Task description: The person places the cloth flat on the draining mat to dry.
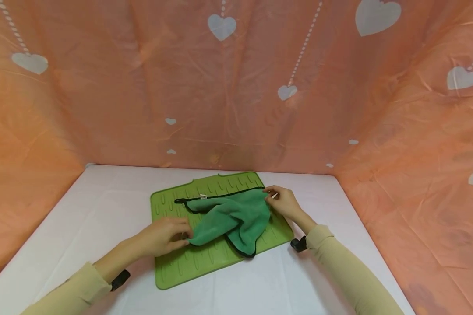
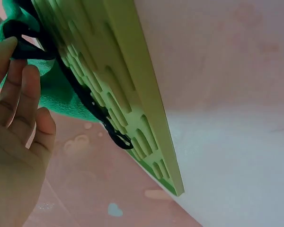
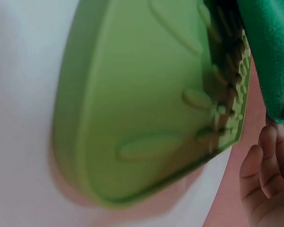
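A green cloth (image 1: 236, 214) with black edging lies bunched over a light green ridged mat (image 1: 177, 267). My left hand (image 1: 167, 236) pinches the cloth's near left corner between thumb and fingers; the left wrist view shows its black edging at the fingertips of that hand (image 2: 19, 104). At the far right corner, my right hand (image 1: 281, 201) pinches the cloth too, and in the right wrist view the green fabric (image 3: 270, 52) tapers down into its fingers (image 3: 253, 165). A black hanging loop (image 1: 180, 201) sticks out at the cloth's far left, near a small white tag (image 1: 203, 197).
The mat lies at a slant on a white-covered table (image 1: 114, 197). Orange curtains with white hearts (image 1: 236, 109) stand behind and at both sides of the table. A black wrist strap piece (image 1: 120, 280) shows under the left forearm, another (image 1: 298, 244) by the right.
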Available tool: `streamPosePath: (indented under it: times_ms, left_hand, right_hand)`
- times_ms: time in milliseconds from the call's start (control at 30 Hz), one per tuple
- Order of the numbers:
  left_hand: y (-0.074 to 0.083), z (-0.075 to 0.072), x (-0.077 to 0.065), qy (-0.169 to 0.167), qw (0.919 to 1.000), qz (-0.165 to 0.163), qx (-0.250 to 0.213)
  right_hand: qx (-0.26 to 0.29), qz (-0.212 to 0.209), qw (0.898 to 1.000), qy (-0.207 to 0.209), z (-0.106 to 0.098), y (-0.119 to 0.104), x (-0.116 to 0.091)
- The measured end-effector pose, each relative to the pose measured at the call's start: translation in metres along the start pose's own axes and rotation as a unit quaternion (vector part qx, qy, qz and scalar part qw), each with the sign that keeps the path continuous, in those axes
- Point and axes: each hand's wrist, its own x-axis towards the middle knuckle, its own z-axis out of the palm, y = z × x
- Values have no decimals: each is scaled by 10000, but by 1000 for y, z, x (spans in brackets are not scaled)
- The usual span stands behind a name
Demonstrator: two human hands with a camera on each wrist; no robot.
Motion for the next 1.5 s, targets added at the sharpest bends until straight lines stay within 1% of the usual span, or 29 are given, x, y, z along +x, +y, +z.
streamPosePath:
  times_ms: [100,167,300,367,533,600,667,733,800,867,967,1100,1167,1333,1433,1500]
  left_hand:
    - [6,-1,-5,-150,9995,116,-234]
    - [9,0,-8,-325,9984,148,-437]
    - [15,2,-13,-777,9938,18,-797]
    - [17,4,-15,-924,9917,-55,-887]
    - [20,9,-16,-1054,9896,-187,-956]
    - [20,9,-15,-1097,9884,-295,-1008]
    - [19,9,-14,-1130,9860,-476,-1134]
    - [17,9,-12,-1084,9837,-681,-1262]
    - [13,8,-10,-951,9828,-866,-1327]
    - [8,8,-6,-724,9836,-1028,-1294]
    - [-2,7,1,-317,9840,-1275,-1204]
    - [-18,6,13,155,9786,-1558,-1335]
    - [-26,5,19,322,9765,-1614,-1390]
    - [-46,6,34,567,9708,-1956,-1267]
    - [-54,6,43,639,9663,-2212,-1147]
    - [-59,6,47,646,9651,-2306,-1059]
  right_hand:
    - [-107,32,9999,25,-4,6,1]
    - [-181,73,9998,17,-5,9,0]
    - [-320,182,9993,-39,-6,15,0]
    - [-361,260,9989,-136,-6,16,-1]
    - [-438,391,9967,-562,-4,19,-1]
    - [-414,428,9961,-646,-4,21,-2]
    - [-377,433,9963,-633,-5,21,-3]
    - [-329,381,9972,-561,-5,21,-4]
    - [-279,354,9980,-443,-5,21,-5]
    - [-194,366,9986,-315,-5,21,-6]
    - [16,505,9986,-144,-5,20,-8]
    - [211,654,9976,-15,-4,19,-11]
    - [205,675,9975,28,-3,19,-13]
    - [79,686,9976,34,-1,20,-15]
    - [-31,751,9972,-37,0,20,-17]
    - [-73,839,9964,-74,1,19,-18]
